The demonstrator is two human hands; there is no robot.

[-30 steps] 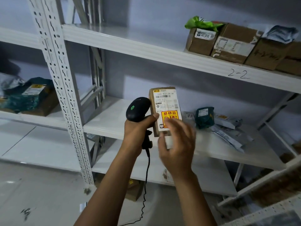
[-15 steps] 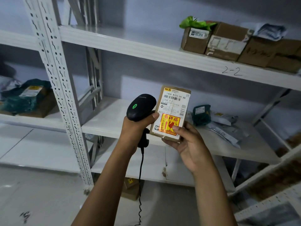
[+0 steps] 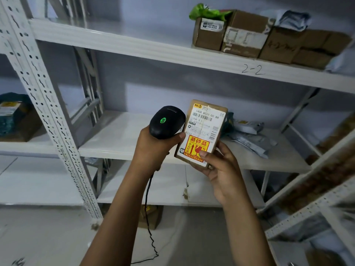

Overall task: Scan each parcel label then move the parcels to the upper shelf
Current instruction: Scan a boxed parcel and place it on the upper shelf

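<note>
My scanner [image 3: 167, 121] is black, with a small green light [image 3: 163, 120] glowing on top. My parcel [image 3: 221, 112] is brown cardboard; its label [image 3: 205, 123] is white with black barcode stripes, and a yellow sticker [image 3: 196, 145] carries red characters. The upper shelf [image 3: 134, 48] is white, its boxes [image 3: 247, 20] brown.

One black corded handheld scanner [image 3: 167, 121] in the left hand [image 3: 151, 152], one brown white-labelled cardboard parcel [image 3: 203, 131] in the right hand [image 3: 221, 169]; above them, at least four brown cardboard boxes [image 3: 244, 35].

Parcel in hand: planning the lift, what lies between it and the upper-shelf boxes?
Head view: only bare wall and the upper shelf's front edge, marked 2-2.
</note>
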